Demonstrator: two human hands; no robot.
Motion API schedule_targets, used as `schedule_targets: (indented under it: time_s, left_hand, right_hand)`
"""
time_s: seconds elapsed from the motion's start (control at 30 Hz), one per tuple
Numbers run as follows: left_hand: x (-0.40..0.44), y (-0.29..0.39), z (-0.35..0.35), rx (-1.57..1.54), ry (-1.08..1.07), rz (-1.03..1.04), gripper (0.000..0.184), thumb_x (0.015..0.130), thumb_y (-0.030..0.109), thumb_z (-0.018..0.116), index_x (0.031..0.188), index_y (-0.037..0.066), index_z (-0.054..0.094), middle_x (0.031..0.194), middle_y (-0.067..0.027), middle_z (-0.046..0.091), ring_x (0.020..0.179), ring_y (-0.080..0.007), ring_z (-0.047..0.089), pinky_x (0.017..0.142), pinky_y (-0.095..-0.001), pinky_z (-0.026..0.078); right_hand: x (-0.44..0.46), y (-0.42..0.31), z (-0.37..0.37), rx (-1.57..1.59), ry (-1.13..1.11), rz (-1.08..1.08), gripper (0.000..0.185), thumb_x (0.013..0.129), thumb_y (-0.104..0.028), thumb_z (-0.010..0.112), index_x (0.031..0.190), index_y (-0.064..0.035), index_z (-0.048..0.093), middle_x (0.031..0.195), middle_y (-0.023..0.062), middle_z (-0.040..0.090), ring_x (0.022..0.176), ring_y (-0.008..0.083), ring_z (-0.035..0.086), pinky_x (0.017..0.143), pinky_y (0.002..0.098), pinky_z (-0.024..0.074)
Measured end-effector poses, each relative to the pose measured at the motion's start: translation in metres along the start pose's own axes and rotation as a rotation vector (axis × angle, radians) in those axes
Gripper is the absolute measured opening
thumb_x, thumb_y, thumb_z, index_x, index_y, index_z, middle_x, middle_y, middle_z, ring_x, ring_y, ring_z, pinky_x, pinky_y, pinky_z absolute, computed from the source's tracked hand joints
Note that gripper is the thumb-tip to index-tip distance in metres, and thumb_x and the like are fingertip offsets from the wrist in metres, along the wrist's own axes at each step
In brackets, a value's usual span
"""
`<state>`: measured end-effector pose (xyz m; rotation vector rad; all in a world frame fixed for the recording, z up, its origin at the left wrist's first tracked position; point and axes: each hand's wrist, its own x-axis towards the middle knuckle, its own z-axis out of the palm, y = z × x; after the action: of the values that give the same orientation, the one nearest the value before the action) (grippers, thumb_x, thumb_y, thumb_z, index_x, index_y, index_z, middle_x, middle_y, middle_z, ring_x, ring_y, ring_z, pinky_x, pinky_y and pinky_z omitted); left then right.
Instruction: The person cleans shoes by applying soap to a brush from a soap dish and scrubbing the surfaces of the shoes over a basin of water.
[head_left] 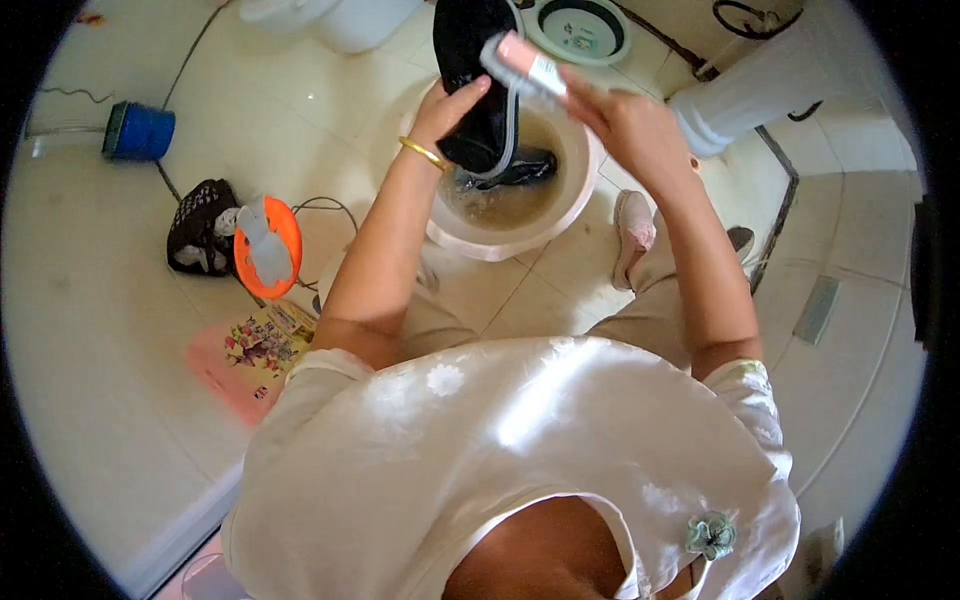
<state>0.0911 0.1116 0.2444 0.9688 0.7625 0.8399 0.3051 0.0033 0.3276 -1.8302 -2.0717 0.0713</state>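
Note:
Over a pale basin (pixel 485 244) of murky water, my left hand (pixel 445 112) grips a black shoe (pixel 470 50) with a light sole edge, thumb across it. The shoe's lower end reaches down towards the water. My right hand (pixel 630 125) is closed round the handle of a pink and white brush (pixel 525 62), whose grey bristles are beside the shoe's edge; whether they touch I cannot tell. Another black item, wet and shiny (pixel 530 168), lies partly in the water.
A green and white basin (pixel 580 30) stands behind. At the left are a blue container (pixel 140 131), a black patterned basket (pixel 198 228), an orange-rimmed item (pixel 282 245) and a pink package (pixel 225 370). White pipe (pixel 740 100) at right.

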Motion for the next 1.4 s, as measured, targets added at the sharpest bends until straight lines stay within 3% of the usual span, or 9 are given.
schedule_targets:
  time_s: [0.13,0.27,0.53,0.67,0.83,1.07,1.1,1.2,1.4]
  left_hand:
    - [-0.005,0.0,0.011,-0.148,-0.006,-0.019,0.039,0.08,0.018,0.065,0.114,0.001,0.053,0.1,-0.0075,0.061,0.084,-0.018,0.06,0.072,-0.031,0.05]
    - [-0.003,0.004,-0.004,-0.274,0.132,-0.101,0.036,0.08,0.018,0.064,0.111,0.002,0.053,0.094,-0.0069,0.061,0.08,-0.0184,0.061,0.07,-0.0314,0.051]
    - [-0.007,0.004,0.01,-0.068,-0.116,-0.107,0.032,0.083,0.021,0.063,0.108,0.004,0.055,0.09,-0.0035,0.062,0.073,-0.0146,0.06,0.064,-0.0274,0.05]
    - [0.0,-0.006,-0.001,-0.201,0.003,-0.05,0.035,0.083,0.018,0.062,0.113,0.003,0.052,0.097,-0.0053,0.06,0.082,-0.0152,0.06,0.069,-0.029,0.05]
    - [-0.005,-0.001,0.015,0.16,-0.207,-0.047,0.044,0.08,0.017,0.066,0.117,0.001,0.05,0.104,-0.003,0.058,0.092,-0.0123,0.053,0.082,-0.0278,0.044]
    - [0.006,-0.017,-0.002,0.193,-0.177,0.211,0.043,0.079,0.013,0.067,0.117,0.001,0.05,0.105,-0.0028,0.057,0.094,-0.0119,0.053,0.084,-0.0275,0.043]
    - [0.002,-0.01,0.005,0.133,-0.173,0.033,0.043,0.079,0.013,0.066,0.117,0.002,0.05,0.106,-0.0031,0.057,0.094,-0.0124,0.054,0.083,-0.0283,0.044]
    - [-0.005,0.004,0.021,0.211,-0.232,-0.017,0.04,0.08,0.012,0.065,0.116,0.002,0.051,0.106,-0.0033,0.058,0.094,-0.0129,0.054,0.084,-0.0281,0.044]
    - [0.007,-0.013,0.005,0.156,-0.179,0.198,0.039,0.08,0.011,0.064,0.116,0.001,0.051,0.105,-0.0032,0.058,0.097,-0.013,0.053,0.088,-0.0279,0.041]
  right_hand:
    - [-0.002,0.006,0.011,-0.005,0.049,-0.048,0.038,0.086,-0.034,0.054,0.123,-0.0255,0.052,0.065,0.0142,0.057,0.058,0.0336,0.056,0.053,0.0408,0.044]
    - [-0.028,-0.023,-0.004,0.036,-0.136,-0.123,0.04,0.085,-0.035,0.055,0.123,-0.0242,0.052,0.062,0.0136,0.054,0.057,0.0326,0.056,0.052,0.0404,0.0436]
    - [-0.005,0.018,0.014,-0.028,0.137,-0.05,0.038,0.084,-0.037,0.055,0.121,-0.0281,0.054,0.056,0.0128,0.051,0.053,0.0325,0.056,0.048,0.0403,0.0427]
    - [-0.024,-0.012,0.009,-0.043,0.006,-0.044,0.036,0.085,-0.037,0.053,0.119,-0.0252,0.055,0.056,0.0138,0.052,0.055,0.032,0.058,0.048,0.04,0.044]
    - [-0.001,0.026,0.019,-0.079,0.097,0.12,0.038,0.087,-0.038,0.049,0.123,-0.0243,0.051,0.066,0.0174,0.058,0.06,0.0345,0.059,0.049,0.0416,0.0441]
    - [-0.024,-0.006,0.016,-0.072,-0.034,0.08,0.04,0.088,-0.04,0.047,0.126,-0.0285,0.048,0.063,0.0132,0.056,0.053,0.0324,0.057,0.05,0.042,0.0458]
    - [-0.02,-0.001,0.016,-0.07,-0.023,0.106,0.04,0.088,-0.04,0.046,0.126,-0.0284,0.048,0.063,0.0136,0.056,0.054,0.0328,0.057,0.05,0.0421,0.0459]
    - [0.008,0.029,0.018,-0.092,0.103,0.236,0.039,0.089,-0.041,0.045,0.125,-0.0283,0.048,0.064,0.0149,0.058,0.055,0.0339,0.058,0.051,0.0428,0.0459]
    - [-0.022,-0.006,0.026,-0.029,-0.065,0.148,0.042,0.088,-0.042,0.046,0.128,-0.0297,0.045,0.065,0.0139,0.058,0.057,0.0337,0.059,0.053,0.0432,0.0473]
